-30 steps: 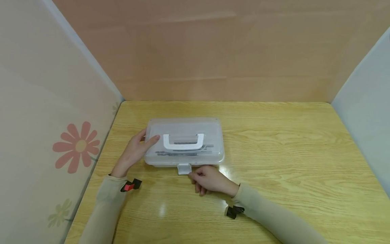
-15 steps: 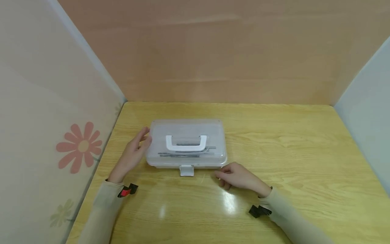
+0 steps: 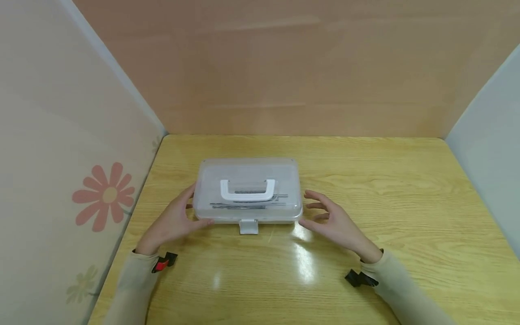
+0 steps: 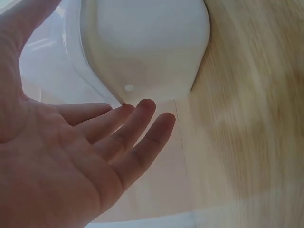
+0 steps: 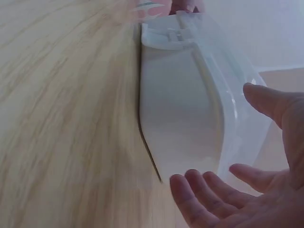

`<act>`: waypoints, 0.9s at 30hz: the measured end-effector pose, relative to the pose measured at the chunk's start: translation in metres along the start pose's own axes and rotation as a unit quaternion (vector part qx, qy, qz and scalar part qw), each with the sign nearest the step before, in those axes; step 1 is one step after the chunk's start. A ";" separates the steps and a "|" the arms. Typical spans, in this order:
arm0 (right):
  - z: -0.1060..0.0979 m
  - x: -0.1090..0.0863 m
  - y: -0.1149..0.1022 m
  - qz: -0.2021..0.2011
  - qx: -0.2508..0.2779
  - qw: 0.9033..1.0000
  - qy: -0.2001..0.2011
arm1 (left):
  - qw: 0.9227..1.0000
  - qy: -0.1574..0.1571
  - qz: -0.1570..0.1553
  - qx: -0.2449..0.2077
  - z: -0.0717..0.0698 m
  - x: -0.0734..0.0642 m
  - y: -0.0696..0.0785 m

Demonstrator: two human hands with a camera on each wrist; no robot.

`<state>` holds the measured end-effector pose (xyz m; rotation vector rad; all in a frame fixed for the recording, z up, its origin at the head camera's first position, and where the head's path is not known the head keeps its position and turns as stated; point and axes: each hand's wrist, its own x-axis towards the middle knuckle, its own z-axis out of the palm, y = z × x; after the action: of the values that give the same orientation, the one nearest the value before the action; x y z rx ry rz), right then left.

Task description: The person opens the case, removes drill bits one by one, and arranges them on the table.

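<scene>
The right hand [image 3: 337, 225], curled at the front right corner half a second ago, now spreads its fingers beside the translucent white plastic box with a handle [image 3: 248, 169], holding nothing. The left hand's [image 3: 172, 221] thumb has shifted to the front left corner; its fingers are parted, gripping nothing, contact unclear. So the box, on the yellow wood-grain table [image 3: 386, 194], appears bracketed between both hands' fingers. The white plastic latch [image 3: 248, 227] juts out between the thumbs, as before.

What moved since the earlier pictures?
The right grip moved right, from beside the latch to the right end of the box, opening. The left grip shifted frontward, its thumb going from over the lid to the front. The box stayed closed.
</scene>
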<state>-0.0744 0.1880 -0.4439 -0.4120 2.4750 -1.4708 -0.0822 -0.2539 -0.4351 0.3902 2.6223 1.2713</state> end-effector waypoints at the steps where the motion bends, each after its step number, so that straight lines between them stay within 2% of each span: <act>1: 0.002 0.002 -0.001 -0.002 -0.005 1.000 0.008 | 1.000 0.000 -0.003 0.003 0.000 0.000 0.000; 7: 0.009 0.009 0.001 -0.029 -0.030 0.998 0.036 | 1.000 -0.002 -0.017 0.015 0.002 -0.002 -0.003; 15: 0.013 0.010 0.008 -0.063 -0.043 0.996 0.040 | 1.000 -0.005 -0.010 0.012 0.000 -0.003 -0.005; 27: 0.017 0.010 0.010 -0.097 -0.051 0.992 0.056 | 0.999 0.011 -0.002 0.050 -0.003 -0.002 -0.002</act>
<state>-0.0790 0.1752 -0.4609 -0.6207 2.6723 -1.4778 -0.0815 -0.2583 -0.4344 0.3889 2.7105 1.1525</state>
